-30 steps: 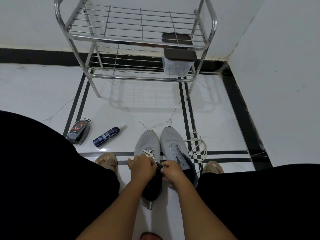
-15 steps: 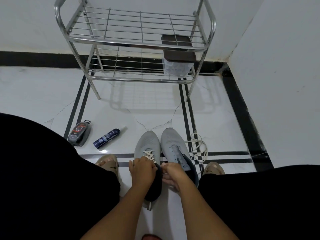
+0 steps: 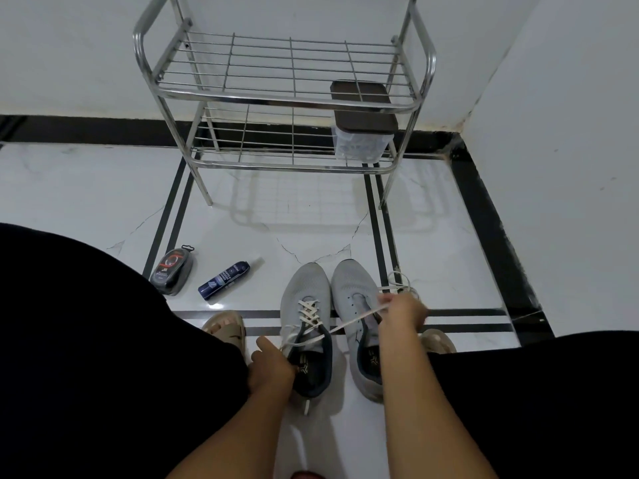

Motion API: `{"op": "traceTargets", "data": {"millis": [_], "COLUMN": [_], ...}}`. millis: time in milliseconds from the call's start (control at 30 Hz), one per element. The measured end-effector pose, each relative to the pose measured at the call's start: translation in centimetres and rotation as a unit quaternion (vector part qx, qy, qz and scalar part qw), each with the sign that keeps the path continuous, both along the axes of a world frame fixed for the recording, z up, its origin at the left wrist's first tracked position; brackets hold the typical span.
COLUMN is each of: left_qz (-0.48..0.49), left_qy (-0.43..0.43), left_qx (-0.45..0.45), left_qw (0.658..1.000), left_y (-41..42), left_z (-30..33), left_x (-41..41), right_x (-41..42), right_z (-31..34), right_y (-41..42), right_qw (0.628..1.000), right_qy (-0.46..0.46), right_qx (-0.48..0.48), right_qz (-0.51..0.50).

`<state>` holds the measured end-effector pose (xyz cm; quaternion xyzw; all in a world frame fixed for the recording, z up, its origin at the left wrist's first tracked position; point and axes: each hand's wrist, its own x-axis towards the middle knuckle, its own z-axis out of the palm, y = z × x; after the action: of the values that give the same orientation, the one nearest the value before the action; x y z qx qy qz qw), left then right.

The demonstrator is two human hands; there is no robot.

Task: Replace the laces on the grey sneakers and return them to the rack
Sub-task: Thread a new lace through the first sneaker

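I see two sneakers (image 3: 325, 326) side by side on the floor (image 3: 103, 188), rack (image 3: 283, 98) behind them. Box (image 3: 361, 133) on the rack's lower shelf, right end. Bottle (image 3: 224, 280) and polish case (image 3: 172, 271) left of sneakers, loose lace (image 3: 397, 281) right.

A glossy white tiled floor (image 3: 103, 188) with black border stripes carries a chrome wire shoe rack (image 3: 283, 98) near the far wall. Toward the near edge two grey mesh sneakers (image 3: 304, 295) stand side by side. Left of them lie a dark blue spray bottle (image 3: 224, 280) and a black shoe-polish sponge case (image 3: 172, 271). Loose white laces (image 3: 401, 283) lie right of the sneakers.
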<state>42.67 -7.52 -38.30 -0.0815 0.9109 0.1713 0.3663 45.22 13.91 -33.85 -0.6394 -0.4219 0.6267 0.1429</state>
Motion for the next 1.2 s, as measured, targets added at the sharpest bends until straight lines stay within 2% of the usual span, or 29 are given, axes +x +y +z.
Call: {"op": "traceTargets", "data": {"millis": [33,67,100,133,167,200,233,267,300,333,367,467,500,633,733,833,1033,1200], "left_qz": [-0.003,-0.007,-0.014,-0.027,-0.047,-0.066,-0.078,-0.078,-0.067,-0.047,-0.03,-0.064,-0.079,-0.073,-0.039,-0.051,-0.089,-0.059], "left_qy": [-0.006,-0.011,-0.016,-0.019,-0.021,-0.024,-0.028,-0.039,-0.054,-0.071,-0.076,-0.054,-0.038,0.004,0.018,0.029,0.042,0.029], "left_qx": [0.001,0.0,-0.002,-0.001,0.0,0.005,0.014,0.023,0.037,0.054,0.067,0.071,0.066,0.066,0.064,0.03,0.024,0.065], "left_qw": [1.0,1.0,1.0,0.999,0.999,0.998,0.996,0.996,0.996,0.995,0.994,0.994,0.994,0.995,0.997,0.998,0.995,0.996], "left_y": [0.0,0.1,0.2,0.2,0.3,0.3,0.6,0.8,1.0,1.1,1.2,1.2,1.1,1.0,0.8,0.6,1.2,1.3], "left_z": [0.0,0.0,0.0,-0.1,-0.1,-0.1,-0.1,0.0,0.1,0.3,0.5,0.6,0.6,0.1,-0.1,-0.1,0.1,-0.8], "left_x": [-0.1,-0.1,-0.2,-0.4,-0.5,-0.6,-0.7,-1.0,-1.4,-1.8,-2.3,-3.6,-3.7,-3.7,-3.6,-3.4,-3.8,-3.3], "right_x": [0.0,0.0,0.0,-0.3,-0.6,-0.9,-0.9,-0.6,0.0,0.7,1.2,1.9,1.8,1.2,1.4,1.7,1.4,1.8], "right_z": [1.1,1.9,2.6,3.1,3.0,2.4,1.2,-0.3,-1.7,-2.9,-3.7,-4.8,-4.8,-4.5,-4.6,-4.5,-4.7,-4.7], "right_y": [1.2,2.0,2.2,1.7,0.9,-0.4,-1.6,-2.9,-4.1,-5.2,-6.2,-7.3,-7.3,-7.1,-7.0,-7.4,-7.4,-8.1], "right_qw": [0.993,0.968,0.94,0.928,0.932,0.936,0.92,0.88,0.833,0.798,0.791,0.856,0.868,0.865,0.841,0.831,0.828,0.872], "right_qy": [0.0,-0.012,-0.035,-0.062,-0.081,-0.11,-0.152,-0.191,-0.224,-0.246,-0.249,-0.195,-0.178,-0.158,-0.221,-0.25,-0.196,-0.166], "right_qx": [0.069,0.167,0.267,0.33,0.347,0.329,0.287,0.232,0.187,0.157,0.135,0.064,0.054,0.052,0.109,0.133,0.131,0.117], "right_qz": [-0.101,-0.187,-0.211,-0.161,-0.067,0.065,0.22,0.367,0.47,0.527,0.542,0.474,0.461,0.474,0.481,0.479,0.509,0.446]}}
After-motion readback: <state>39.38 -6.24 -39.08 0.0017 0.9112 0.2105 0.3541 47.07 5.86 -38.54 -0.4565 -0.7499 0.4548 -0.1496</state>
